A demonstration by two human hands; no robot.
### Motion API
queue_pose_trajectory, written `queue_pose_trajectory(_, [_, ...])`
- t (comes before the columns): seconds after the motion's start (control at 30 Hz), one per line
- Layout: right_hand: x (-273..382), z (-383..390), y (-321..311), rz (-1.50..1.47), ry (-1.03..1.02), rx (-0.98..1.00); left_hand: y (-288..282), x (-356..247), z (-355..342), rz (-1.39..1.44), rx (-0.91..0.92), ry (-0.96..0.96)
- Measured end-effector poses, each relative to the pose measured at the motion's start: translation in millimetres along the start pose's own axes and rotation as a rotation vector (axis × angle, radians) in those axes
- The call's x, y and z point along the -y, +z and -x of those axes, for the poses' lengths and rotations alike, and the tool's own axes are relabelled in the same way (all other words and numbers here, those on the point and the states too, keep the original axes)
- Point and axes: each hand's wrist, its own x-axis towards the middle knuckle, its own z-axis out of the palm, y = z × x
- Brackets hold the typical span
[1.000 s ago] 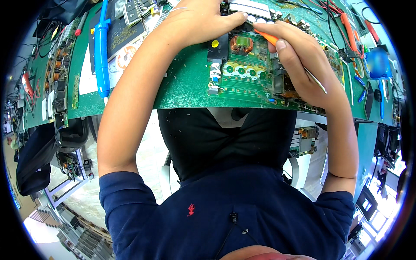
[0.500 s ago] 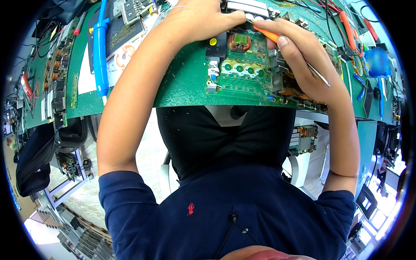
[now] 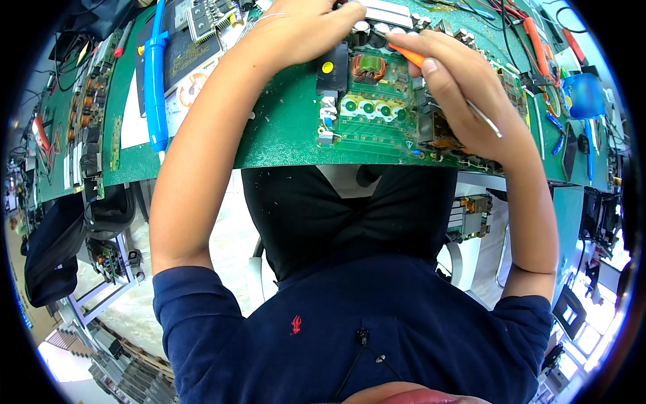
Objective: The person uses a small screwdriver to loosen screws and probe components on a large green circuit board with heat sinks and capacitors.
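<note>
A green circuit board (image 3: 370,140) lies near the front edge of the bench, carrying a copper-wound coil (image 3: 368,69), a black block with a yellow dot, and a row of pale round parts. At its far left side my left hand (image 3: 306,30) is closed, thumb against the tall parts; its other fingers are mostly hidden at the picture's upper edge. Over the board's right half, my right hand (image 3: 464,91) grips a slim orange-handled tool (image 3: 408,55). The tool's tip points at dark round parts beyond the coil. Its metal rear end sticks out below my palm.
A blue desoldering pump (image 3: 155,94) lies left of my left forearm, over white paper. Farther left stands another populated board (image 3: 84,135). Red and black test leads (image 3: 531,47) and a round blue object (image 3: 584,96) are at the right.
The board has shifted slightly left. My left thumb has drawn back up and left, uncovering more round parts. My right hand and the orange-handled tool have moved slightly left.
</note>
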Motion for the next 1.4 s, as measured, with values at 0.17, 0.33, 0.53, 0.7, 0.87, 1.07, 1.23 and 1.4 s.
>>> queue_pose_trajectory(0.17, [7.1,-0.6,13.3,0.161,-0.112,-0.106,1.6,5.7,-1.2,-0.065,0.008,0.041])
queue_pose_trajectory(0.33, [7.6,-9.8,11.4,0.265,-0.320,-0.156,4.7,7.8,-0.4,-0.108,-0.047,0.134])
queue_pose_trajectory(0.53, [13.0,-8.3,-4.6,0.305,-0.201,0.000,4.4,5.1,-1.9,-0.098,-0.022,0.113])
queue_pose_trajectory(0.7, [9.3,-10.3,-3.8,0.239,-0.008,0.039,2.8,3.0,-0.3,-0.097,-0.015,0.105])
queue_pose_trajectory(0.87, [-0.1,-7.5,-4.7,0.003,0.083,0.102,5.7,2.8,0.2,-0.095,-0.018,0.101])
queue_pose_trajectory(1.07, [-7.6,-6.0,-8.6,-0.013,0.019,0.113,6.4,3.4,2.8,-0.143,-0.008,0.101])
queue_pose_trajectory(1.23, [-11.1,-6.8,-12.5,-0.060,0.012,0.129,5.3,2.7,2.7,-0.152,-0.008,0.133])
queue_pose_trajectory(1.4, [-14.4,-6.6,-12.6,-0.129,0.047,0.139,3.8,-1.4,3.2,-0.179,0.017,0.103])
